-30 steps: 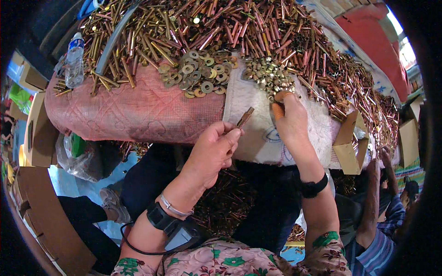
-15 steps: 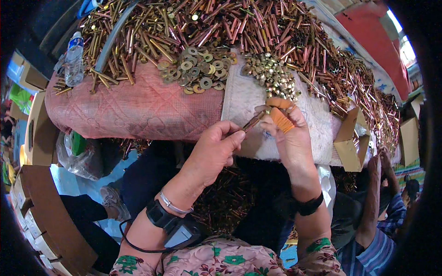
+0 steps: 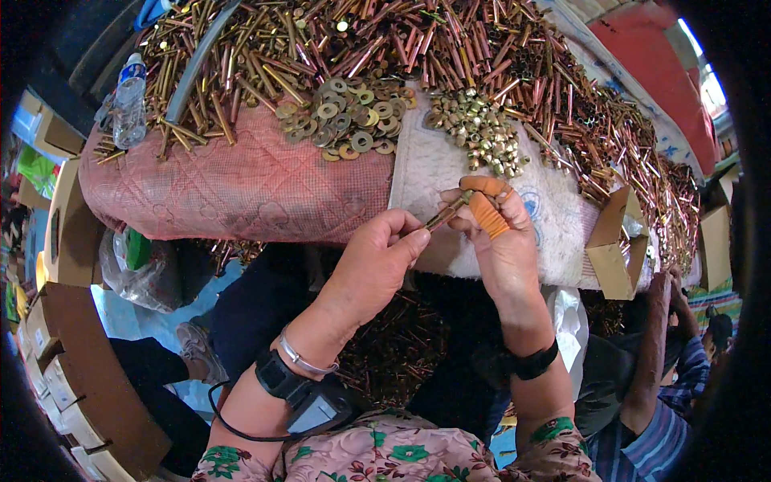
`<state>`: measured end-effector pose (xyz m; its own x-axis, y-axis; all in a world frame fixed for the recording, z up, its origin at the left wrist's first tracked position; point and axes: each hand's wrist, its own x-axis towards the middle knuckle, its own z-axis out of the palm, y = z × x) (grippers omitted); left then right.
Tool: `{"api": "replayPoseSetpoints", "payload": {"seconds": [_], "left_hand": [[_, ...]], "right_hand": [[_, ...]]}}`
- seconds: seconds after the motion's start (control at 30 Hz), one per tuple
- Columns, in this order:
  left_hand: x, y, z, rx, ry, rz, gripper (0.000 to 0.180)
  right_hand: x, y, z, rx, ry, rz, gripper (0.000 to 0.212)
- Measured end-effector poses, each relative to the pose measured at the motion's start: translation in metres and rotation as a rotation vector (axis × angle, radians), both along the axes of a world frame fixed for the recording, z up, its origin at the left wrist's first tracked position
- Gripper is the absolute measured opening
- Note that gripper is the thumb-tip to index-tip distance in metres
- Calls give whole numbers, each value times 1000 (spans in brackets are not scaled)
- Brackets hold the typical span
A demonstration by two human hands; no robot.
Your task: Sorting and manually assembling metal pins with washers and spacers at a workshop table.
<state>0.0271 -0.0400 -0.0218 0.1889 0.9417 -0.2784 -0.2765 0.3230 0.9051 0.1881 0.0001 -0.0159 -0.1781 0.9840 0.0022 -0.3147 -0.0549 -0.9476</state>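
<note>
A brass-coloured anchor bolt (image 3: 444,215) slants up to the right between my two hands, over the front edge of the white cloth. My left hand (image 3: 373,257) pinches its lower end between thumb and bent fingers. Ribbed orange finger covers (image 3: 488,217) sit on my right hand (image 3: 507,255), whose thumb and fingers close round the bolt's upper end. Whether a nut is on that end I cannot make out. Just beyond the right hand lies a heap of small shiny cone-shaped nuts (image 3: 482,136). Flat round washers (image 3: 345,120) are piled to their left.
Loose metal bolts and sleeves (image 3: 450,48) cover the far side of the padded surface (image 3: 241,193). A plastic bottle (image 3: 130,104) and a grey strip (image 3: 197,68) stand at left. An open cardboard box (image 3: 614,249) is at right, near another person's arm (image 3: 649,353).
My right hand's fingers have shifted slightly on the bolt's upper end, and the hand sits a little lower. My left hand keeps its pinch almost unmoved.
</note>
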Motion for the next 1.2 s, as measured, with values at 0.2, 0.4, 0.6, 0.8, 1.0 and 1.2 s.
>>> {"api": "replayPoseSetpoints", "payload": {"seconds": [0.2, 0.4, 0.6, 0.8, 1.0, 1.2], "left_hand": [[0, -2, 6, 55, 161, 17, 9], [0, -4, 5, 107, 261, 45, 10], [-2, -4, 5, 245, 386, 65, 11], [-2, -5, 8, 285, 536, 38, 9], [-2, -6, 7, 289, 536, 45, 8], [-4, -11, 14, 326, 573, -29, 9]], "right_hand": [[-5, -3, 0, 2, -50, -38, 19], [0, -3, -3, 4, -92, -28, 14], [11, 4, 1, -74, -110, 95, 12], [9, 1, 7, -111, -140, 77, 9], [10, -1, 6, -80, -214, 69, 8], [15, -11, 5, -70, -232, 41, 7]]}}
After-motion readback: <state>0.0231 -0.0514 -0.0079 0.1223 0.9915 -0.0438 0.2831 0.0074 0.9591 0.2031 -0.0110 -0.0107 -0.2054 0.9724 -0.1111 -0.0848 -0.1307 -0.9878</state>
